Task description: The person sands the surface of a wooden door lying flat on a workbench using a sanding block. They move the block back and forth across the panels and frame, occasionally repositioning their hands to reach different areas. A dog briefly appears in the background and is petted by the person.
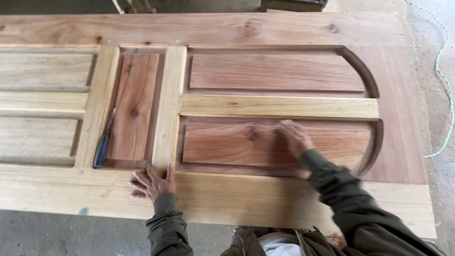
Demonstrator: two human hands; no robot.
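A large wooden door [213, 28] with pale rails and reddish raised panels lies flat before me. My left hand [151, 182] rests on the near rail, fingers spread, at the foot of a pale upright strip [168, 104]. My right hand [294, 137], blurred by motion, lies flat on the lower reddish panel [227, 144] with nothing held. A blue-handled chisel [103, 142] lies in the groove beside the small upright panel [135, 102], left of my left hand.
The door's near edge overhangs a grey concrete floor [57, 232]. A green-white cord [443, 80] trails over the floor at the right. Dark wooden items [294, 4] stand beyond the far edge.
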